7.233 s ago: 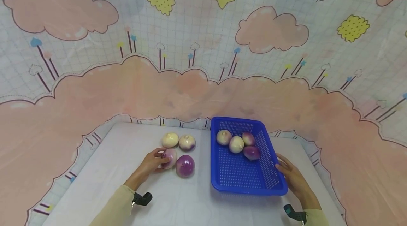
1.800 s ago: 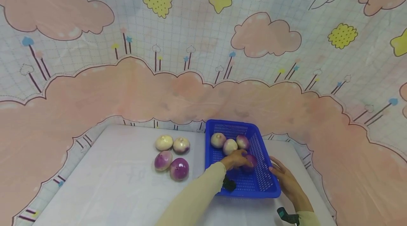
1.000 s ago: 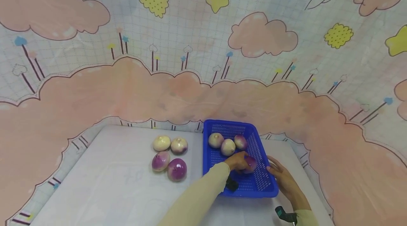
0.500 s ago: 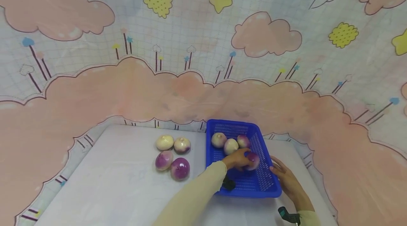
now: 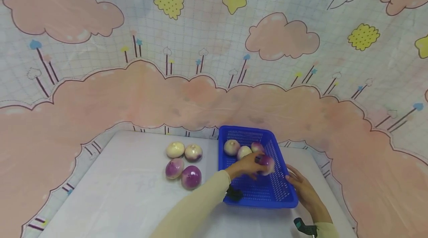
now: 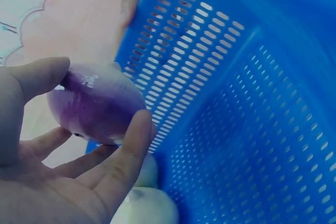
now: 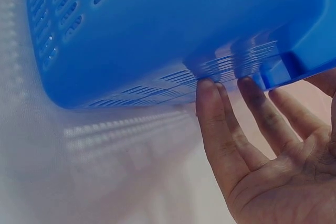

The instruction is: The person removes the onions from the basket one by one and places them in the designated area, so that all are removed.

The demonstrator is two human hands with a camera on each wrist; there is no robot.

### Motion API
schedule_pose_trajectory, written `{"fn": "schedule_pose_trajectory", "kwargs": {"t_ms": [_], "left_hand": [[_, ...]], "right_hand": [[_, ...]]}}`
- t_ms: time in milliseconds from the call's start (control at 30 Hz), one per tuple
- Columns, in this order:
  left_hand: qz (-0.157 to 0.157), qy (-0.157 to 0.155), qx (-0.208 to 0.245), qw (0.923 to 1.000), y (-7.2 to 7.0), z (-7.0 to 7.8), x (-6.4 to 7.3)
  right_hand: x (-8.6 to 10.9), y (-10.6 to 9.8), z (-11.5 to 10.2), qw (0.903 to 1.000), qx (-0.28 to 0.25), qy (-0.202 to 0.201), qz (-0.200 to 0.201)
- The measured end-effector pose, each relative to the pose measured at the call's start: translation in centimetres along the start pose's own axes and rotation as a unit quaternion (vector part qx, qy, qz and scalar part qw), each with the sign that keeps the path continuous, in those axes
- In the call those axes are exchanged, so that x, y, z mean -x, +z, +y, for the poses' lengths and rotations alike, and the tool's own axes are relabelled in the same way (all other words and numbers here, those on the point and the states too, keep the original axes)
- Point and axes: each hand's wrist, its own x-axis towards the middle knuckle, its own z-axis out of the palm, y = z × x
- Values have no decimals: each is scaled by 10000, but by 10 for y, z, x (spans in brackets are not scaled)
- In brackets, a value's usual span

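My left hand (image 5: 246, 164) reaches into the blue plastic basket (image 5: 260, 193), gripping a purple-and-white onion (image 5: 268, 164) between thumb and fingers. In the left wrist view, this onion (image 6: 97, 100) sits against the curled fingertips, beside the perforated basket wall (image 6: 184, 51). Three more onions lie at the basket's far end, among them a pale one (image 5: 232, 147), a second pale one (image 5: 244, 152) and a purplish one (image 5: 257, 146). My right hand (image 5: 305, 189) is at the basket's right side; in the right wrist view its extended fingertips (image 7: 209, 90) touch the outer wall.
Left of the basket, on the white table (image 5: 117, 193), are two pale onions, one yellowish (image 5: 175, 150) and one whiter (image 5: 193, 153). In front of them lie a pink-purple onion (image 5: 174, 168) and a deep purple onion (image 5: 191, 177). A cartoon-printed cloth (image 5: 200, 100) rises behind.
Seconds ago my left hand was on an onion on the table; it then moved into the basket. It now holds a purple onion there, raised and turned. My right hand stays beside the basket.
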Motion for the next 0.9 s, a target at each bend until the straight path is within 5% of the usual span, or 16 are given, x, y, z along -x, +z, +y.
{"fn": "schedule_pose_trajectory", "kwargs": {"t_ms": [267,533,900], "left_hand": [[-111,47,262,9996,-20,-2,9],[254,491,-131,9984,-32,-15,17],[250,908,314,9951,-44,-11,39]], "right_hand": [[-2,1,0,10000,-55,49,66],[-4,2,1,9999,-52,48,97],[0,1,-1,10000,-35,24,2]]}}
